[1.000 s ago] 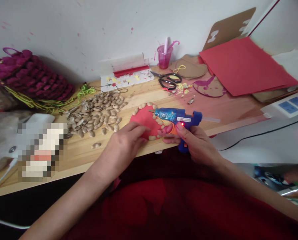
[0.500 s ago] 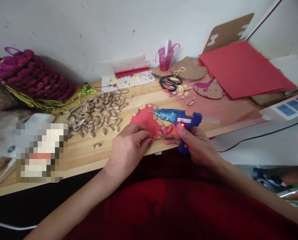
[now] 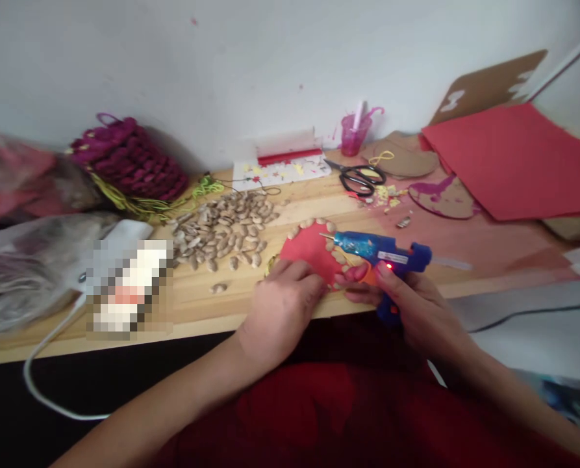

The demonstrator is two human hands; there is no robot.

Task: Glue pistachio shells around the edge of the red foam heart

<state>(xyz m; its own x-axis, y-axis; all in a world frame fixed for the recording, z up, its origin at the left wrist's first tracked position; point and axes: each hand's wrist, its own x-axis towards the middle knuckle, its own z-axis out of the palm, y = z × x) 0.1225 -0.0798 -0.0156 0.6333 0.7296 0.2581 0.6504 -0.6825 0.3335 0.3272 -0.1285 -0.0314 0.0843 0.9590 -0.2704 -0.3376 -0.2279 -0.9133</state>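
Observation:
A blue hot glue gun [image 3: 375, 249] with a lit red light is gripped in my right hand [image 3: 411, 305]. Its metal nozzle points left, over a round red piece [image 3: 306, 250]. Halved peanut shells [image 3: 329, 245] sit along the rim of that piece. My left hand [image 3: 282, 315] is closed at the near edge of the red piece, fingertips pressed together; what they hold, if anything, is hidden. Left of it lies a pile of peanut shells [image 3: 221, 234], with a single peanut shell [image 3: 218, 287] apart from the pile.
Black-handled scissors [image 3: 360, 179], a pink-stained cup [image 3: 355, 133] and cardboard pieces [image 3: 401, 153] are at the back. Red sheets [image 3: 518, 159] lie at the right. A purple basket-like craft [image 3: 134, 159], plastic bags [image 3: 26, 273] and a white power strip [image 3: 124, 244] with a cable stand left.
My view has swung to the left, so everything appears further right and slightly lower. Both hands keep their places at the red piece, and the glue gun stays in my right hand.

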